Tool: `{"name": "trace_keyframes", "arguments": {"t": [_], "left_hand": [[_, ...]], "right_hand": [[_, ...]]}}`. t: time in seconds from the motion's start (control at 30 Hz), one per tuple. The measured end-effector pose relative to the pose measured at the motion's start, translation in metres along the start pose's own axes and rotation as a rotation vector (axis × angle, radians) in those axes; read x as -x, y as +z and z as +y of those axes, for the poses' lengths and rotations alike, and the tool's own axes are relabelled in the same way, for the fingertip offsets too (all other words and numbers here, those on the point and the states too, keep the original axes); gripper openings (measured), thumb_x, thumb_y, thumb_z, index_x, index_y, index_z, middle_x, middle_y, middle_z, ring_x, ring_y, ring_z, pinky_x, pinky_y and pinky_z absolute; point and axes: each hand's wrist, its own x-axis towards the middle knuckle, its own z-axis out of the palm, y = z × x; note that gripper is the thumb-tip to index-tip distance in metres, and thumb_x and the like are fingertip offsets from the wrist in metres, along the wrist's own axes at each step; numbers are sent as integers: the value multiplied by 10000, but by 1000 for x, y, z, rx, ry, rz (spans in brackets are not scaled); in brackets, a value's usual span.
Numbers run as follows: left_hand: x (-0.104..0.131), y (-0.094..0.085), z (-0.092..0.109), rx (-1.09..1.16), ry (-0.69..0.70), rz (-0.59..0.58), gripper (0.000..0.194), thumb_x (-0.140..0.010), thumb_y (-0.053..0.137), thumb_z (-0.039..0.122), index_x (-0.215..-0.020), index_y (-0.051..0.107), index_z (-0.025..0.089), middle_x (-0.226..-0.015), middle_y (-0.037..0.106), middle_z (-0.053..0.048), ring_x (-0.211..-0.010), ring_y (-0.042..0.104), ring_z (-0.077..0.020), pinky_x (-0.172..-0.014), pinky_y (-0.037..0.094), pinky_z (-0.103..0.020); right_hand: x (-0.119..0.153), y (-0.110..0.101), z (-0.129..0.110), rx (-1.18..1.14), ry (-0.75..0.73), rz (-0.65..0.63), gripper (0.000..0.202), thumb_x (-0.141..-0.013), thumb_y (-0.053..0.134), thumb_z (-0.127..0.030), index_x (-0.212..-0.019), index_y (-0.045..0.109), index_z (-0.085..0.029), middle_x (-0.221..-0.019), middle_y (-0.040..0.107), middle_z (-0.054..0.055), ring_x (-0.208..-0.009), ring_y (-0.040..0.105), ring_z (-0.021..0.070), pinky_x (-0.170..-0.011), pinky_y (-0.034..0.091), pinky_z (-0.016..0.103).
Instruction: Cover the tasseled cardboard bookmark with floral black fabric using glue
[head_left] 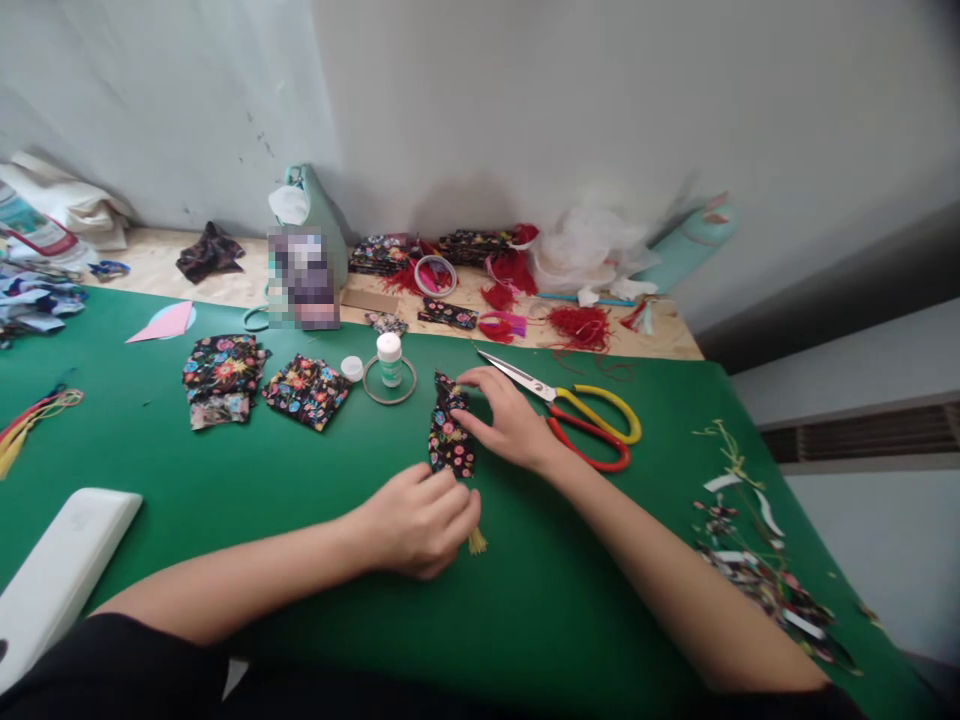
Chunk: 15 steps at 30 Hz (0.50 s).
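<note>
A narrow black floral fabric piece [448, 430] extends away from me on the green table, between my hands. My left hand [425, 522] is closed on its near end, its fingertips hidden behind the knuckles. A short yellow tassel [477, 541] pokes out beside that hand. My right hand [510, 417] touches the fabric's right edge, thumb and forefinger apart. Just right of this hand lie large scissors [559, 400] with one red and one yellow handle, blades slightly apart. Left of the fabric, a small white bottle [390, 358] stands inside a ring [369, 392].
Folded floral fabric stacks [225, 368] lie left of the bottle, near a white cap [351, 369]. A white device [67, 565] occupies the near left. Scraps [757, 570] litter the right edge. Red tassels [579, 328] and a green jug [327, 225] line the wall.
</note>
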Motion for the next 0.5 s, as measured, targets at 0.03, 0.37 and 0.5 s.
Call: {"name": "trace_keyframes", "arguments": {"t": [0.03, 0.37, 0.5], "left_hand": [[-1, -2, -14, 47, 17, 15, 281, -822, 417, 208, -1023, 569, 83, -808, 586, -96, -756, 554, -211, -637, 456, -349], [-1, 33, -86, 424, -87, 22, 411, -750, 400, 78, -1129, 550, 130, -1147, 594, -141, -1152, 495, -262, -952, 434, -456], [2, 36, -85, 446, -106, 28, 388, -776, 391, 63, -1120, 560, 127, -1148, 603, -135, -1179, 484, -257, -960, 436, -447]], "right_hand": [[4, -5, -2, -32, -53, -43, 206, -836, 533, -275, -1022, 513, -190, -1101, 547, 124, -1081, 527, 232, -949, 428, 426], [40, -5, -3, -66, -123, -300, 148, -762, 655, -317, -846, 623, -199, -1354, 404, 136, -1215, 450, 266, -974, 430, 457], [39, 2, 2, -45, -142, -257, 121, -847, 554, -277, -809, 641, -201, -1297, 481, 122, -1202, 465, 236, -967, 436, 448]]}}
